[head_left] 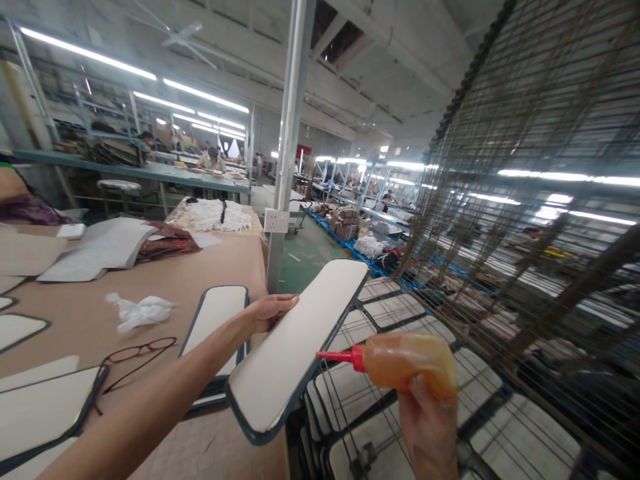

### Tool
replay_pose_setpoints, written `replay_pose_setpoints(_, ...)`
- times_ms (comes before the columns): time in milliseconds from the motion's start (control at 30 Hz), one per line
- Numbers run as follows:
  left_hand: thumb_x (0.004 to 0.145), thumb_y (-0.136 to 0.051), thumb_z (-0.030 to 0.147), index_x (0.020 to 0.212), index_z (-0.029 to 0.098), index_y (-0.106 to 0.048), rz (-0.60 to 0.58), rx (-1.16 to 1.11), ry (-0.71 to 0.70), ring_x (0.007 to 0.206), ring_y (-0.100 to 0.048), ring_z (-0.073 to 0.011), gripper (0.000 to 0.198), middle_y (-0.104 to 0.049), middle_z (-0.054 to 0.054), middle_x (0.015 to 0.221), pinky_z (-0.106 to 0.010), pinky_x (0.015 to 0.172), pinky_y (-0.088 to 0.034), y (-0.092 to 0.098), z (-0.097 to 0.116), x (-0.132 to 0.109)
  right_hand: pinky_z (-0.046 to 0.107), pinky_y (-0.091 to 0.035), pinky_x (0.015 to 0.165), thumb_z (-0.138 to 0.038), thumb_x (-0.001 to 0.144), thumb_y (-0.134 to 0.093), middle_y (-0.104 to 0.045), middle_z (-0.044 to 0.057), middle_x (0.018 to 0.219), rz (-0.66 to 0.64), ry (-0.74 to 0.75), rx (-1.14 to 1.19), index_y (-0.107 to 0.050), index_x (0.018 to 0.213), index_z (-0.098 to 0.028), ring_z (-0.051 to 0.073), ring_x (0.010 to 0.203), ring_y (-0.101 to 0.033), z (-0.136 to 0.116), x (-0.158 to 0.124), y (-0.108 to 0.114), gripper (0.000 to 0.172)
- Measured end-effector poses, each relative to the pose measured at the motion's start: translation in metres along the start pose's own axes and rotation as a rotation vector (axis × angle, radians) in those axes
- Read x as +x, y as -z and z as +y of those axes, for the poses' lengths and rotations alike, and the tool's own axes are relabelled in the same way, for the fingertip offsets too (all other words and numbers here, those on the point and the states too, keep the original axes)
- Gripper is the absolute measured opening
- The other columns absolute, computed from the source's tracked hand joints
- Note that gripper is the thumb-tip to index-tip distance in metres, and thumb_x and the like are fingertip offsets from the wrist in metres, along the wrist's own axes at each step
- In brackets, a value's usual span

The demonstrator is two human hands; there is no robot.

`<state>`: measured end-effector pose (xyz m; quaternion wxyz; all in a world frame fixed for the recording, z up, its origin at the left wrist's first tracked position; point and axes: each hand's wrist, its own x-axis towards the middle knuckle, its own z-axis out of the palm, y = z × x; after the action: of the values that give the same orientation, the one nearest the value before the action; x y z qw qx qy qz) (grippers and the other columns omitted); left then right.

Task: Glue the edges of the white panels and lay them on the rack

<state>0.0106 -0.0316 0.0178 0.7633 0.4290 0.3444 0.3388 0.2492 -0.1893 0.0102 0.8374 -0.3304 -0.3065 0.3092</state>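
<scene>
My left hand grips the left edge of a long cream panel with rounded corners and a dark blue rim, held tilted above the table edge. My right hand is closed around an amber squeeze bottle with a red nozzle. The nozzle points left, its tip at the panel's right edge; whether it touches I cannot tell. Behind my left forearm, a similar panel lies on the table.
On the brown-covered table lie eyeglasses, crumpled white plastic and more rimmed panels. To the right stands a wire rack, with several panels on its lower level. A metal post rises beyond the table corner.
</scene>
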Motion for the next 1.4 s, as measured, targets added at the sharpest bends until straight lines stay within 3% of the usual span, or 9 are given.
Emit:
replay_pose_setpoints(233,0.056,-0.081,0.03,0.089,0.012,-0.069,0.044,0.024,0.003,0.053,-0.062,-0.0164,0.04,-0.072,-0.006,0.068,-0.026,0.052,-0.05,-0.003,0.01,0.002,0.024,-0.05,0.065,-0.026,0.055,-0.08,-0.068,-0.001,0.074,0.0,-0.011,-0.054,-0.064,0.098,-0.023,0.014,0.066,-0.061,0.003,-0.005,0.003,0.047)
replay_pose_setpoints(500,0.055,-0.081,0.029,0.089,0.011,-0.068,0.119,0.025,-0.022,0.052,-0.062,-0.0161,0.04,-0.071,-0.005,0.066,-0.025,0.05,-0.05,0.002,0.013,0.008,0.026,-0.052,0.068,-0.028,0.051,-0.082,-0.069,0.002,0.085,0.012,-0.077,-0.052,-0.064,0.1,-0.024,0.018,0.077,-0.064,0.004,-0.015,0.001,0.053)
replay_pose_setpoints(800,0.058,-0.079,0.026,0.089,0.01,-0.067,0.206,0.009,-0.052,0.05,-0.061,-0.0161,0.037,-0.07,-0.005,0.063,-0.024,0.048,-0.048,0.01,0.018,0.011,0.029,-0.053,0.07,-0.027,0.056,-0.079,-0.069,0.006,0.091,-0.083,-0.185,-0.063,-0.057,0.114,-0.023,0.021,0.079,-0.065,0.021,-0.038,0.014,0.062)
replay_pose_setpoints(900,0.062,-0.076,0.025,0.094,0.011,-0.065,0.268,0.007,-0.085,0.051,-0.061,-0.0162,0.036,-0.07,-0.004,0.061,-0.025,0.049,-0.048,0.011,0.017,0.011,0.03,-0.054,0.066,-0.03,0.06,-0.077,-0.07,0.004,0.083,-0.089,-0.23,-0.026,-0.059,0.111,-0.024,0.02,0.074,-0.066,0.02,-0.044,0.009,0.055)
replay_pose_setpoints(1033,0.064,-0.075,0.026,0.1,0.013,-0.063,0.304,0.028,-0.131,0.055,-0.063,-0.0158,0.04,-0.07,-0.003,0.064,-0.023,0.051,-0.048,0.002,0.005,0.006,0.027,-0.052,0.066,-0.031,0.06,-0.077,-0.068,-0.001,0.07,-0.001,-0.045,0.021,-0.064,0.1,-0.025,0.016,0.067,-0.064,0.006,-0.017,-0.015,0.042)
replay_pose_setpoints(1167,0.057,-0.079,0.035,0.096,0.012,-0.064,0.209,0.085,-0.157,0.058,-0.064,-0.0175,0.048,-0.071,-0.005,0.068,-0.024,0.053,-0.048,-0.016,-0.011,-0.003,0.028,-0.048,0.078,-0.025,0.058,-0.078,-0.067,-0.002,0.082,0.033,0.13,0.039,-0.063,0.096,-0.023,0.014,0.077,-0.061,-0.002,0.026,-0.032,0.041)
replay_pose_setpoints(1400,0.059,-0.077,0.038,0.102,0.013,-0.066,0.006,0.135,-0.094,0.063,-0.065,-0.0186,0.05,-0.072,-0.007,0.077,-0.025,0.058,-0.048,-0.029,-0.011,-0.018,0.039,-0.044,0.088,-0.026,0.056,-0.078,-0.063,-0.001,0.092,0.108,0.236,-0.075,-0.059,0.101,-0.022,0.016,0.084,-0.059,0.008,0.052,-0.016,0.049)
